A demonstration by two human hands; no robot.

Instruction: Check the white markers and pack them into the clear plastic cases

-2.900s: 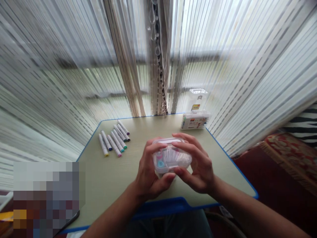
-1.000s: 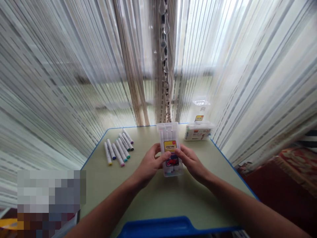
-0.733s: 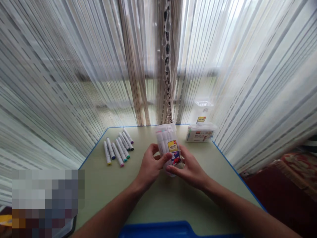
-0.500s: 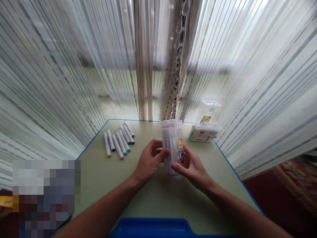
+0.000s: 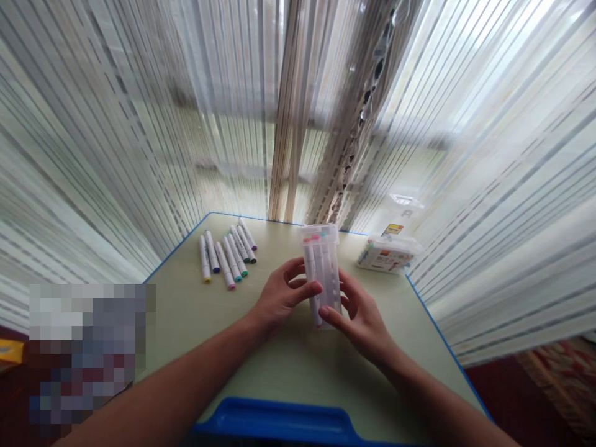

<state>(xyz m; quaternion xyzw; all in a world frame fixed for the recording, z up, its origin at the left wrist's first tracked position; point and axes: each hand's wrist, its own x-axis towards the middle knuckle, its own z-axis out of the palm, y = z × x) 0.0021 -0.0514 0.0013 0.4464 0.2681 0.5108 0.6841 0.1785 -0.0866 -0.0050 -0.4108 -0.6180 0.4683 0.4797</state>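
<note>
Translucent plastic, the tall marker case (image 5: 328,268) is gripped by left fingers (image 5: 306,290) and right fingers (image 5: 337,319).

The case (image 5: 330,279) at centre is clear, smooth plastic with a soft gloss; the box (image 5: 391,253) at right, clear plastic too. Left of centre, the markers (image 5: 225,266) look smooth and plastic. The tabletop (image 5: 284,369) has a dull sheen, the tray (image 5: 284,423) at bottom glossy plastic, the curtain (image 5: 223,81) sheer, stringy cloth.
</note>
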